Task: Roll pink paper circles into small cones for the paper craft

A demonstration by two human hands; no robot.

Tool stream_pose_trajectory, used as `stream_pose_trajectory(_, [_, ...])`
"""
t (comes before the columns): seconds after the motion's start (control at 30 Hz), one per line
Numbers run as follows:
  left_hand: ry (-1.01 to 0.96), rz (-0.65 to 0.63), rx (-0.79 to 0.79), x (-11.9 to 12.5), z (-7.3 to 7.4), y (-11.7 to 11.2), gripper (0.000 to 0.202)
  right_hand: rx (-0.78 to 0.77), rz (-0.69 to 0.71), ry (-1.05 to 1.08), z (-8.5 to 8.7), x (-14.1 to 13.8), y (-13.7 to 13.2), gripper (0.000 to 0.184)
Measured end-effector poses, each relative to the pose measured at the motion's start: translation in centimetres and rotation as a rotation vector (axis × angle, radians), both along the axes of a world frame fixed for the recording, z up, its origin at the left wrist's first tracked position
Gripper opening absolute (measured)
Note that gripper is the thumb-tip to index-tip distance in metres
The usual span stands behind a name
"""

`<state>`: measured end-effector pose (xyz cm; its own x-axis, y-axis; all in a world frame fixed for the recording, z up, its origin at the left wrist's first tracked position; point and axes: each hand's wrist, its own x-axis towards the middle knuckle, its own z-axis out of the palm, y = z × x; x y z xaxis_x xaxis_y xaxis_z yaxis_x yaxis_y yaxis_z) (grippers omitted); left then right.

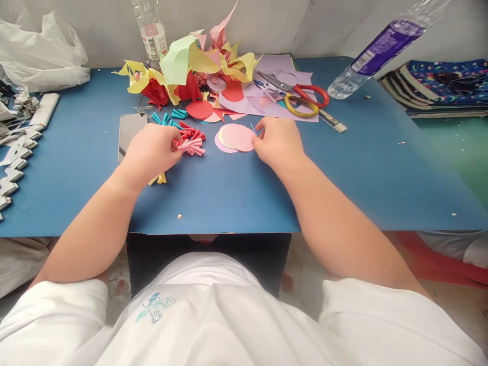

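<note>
My left hand [154, 145] is closed, its fingertips touching a pile of pink rolled paper cones [192, 146]; whether one is pinched is hidden. Red paper cones [197, 135] and teal paper cones [180, 114] lie just beyond it, and yellow paper cones [162, 178] lie on the near side. Between thumb and forefinger, my right hand [280, 141] pinches a thin, pale needle-like stick [253, 129]. Its fingertips are at the right edge of a pink paper circle [237, 138], which overlaps a yellow and another pinkish circle on the blue table [229, 198].
A phone [129, 129] lies beside my left hand. Crumpled paper scraps [190, 61], a bottle [152, 38] and scissors [301, 96] stand or lie at the back. A purple-labelled bottle [385, 48] leans at right, near notebooks [446, 84]. A plastic bag [43, 53] sits at left.
</note>
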<state>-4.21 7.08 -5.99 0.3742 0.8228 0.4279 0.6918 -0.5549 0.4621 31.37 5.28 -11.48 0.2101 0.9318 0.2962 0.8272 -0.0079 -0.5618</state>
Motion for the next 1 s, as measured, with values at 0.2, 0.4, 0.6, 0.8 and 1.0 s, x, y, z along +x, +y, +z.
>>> stream_pose_trajectory(0.2, [0.278, 0.133, -0.196, 0.9, 3.0, -2.0, 0.018, -0.160, -0.041, -0.168, -0.3, -0.9, 0.9, 0.029])
stream_pose_trajectory(0.4, [0.244, 0.043, -0.205, 2.6, 2.9, -3.3, 0.013, -0.108, 0.036, -0.102, 0.0, -1.3, 0.9, 0.024])
stream_pose_trajectory(0.6, [0.062, -0.197, -0.145, 3.8, 1.6, -4.1, 0.026, -0.017, 0.130, 0.085, 1.9, -2.7, -0.9, 0.024])
stream_pose_trajectory(0.8, [0.190, -0.334, -0.221, 3.9, 1.9, -4.8, 0.031, 0.074, 0.275, 0.242, 2.7, -4.8, -2.8, 0.043])
stream_pose_trajectory(1.0, [0.418, -0.263, -0.233, 4.0, 2.1, -5.4, 0.039, 0.070, 0.168, 0.241, 0.5, -1.2, 0.2, 0.067])
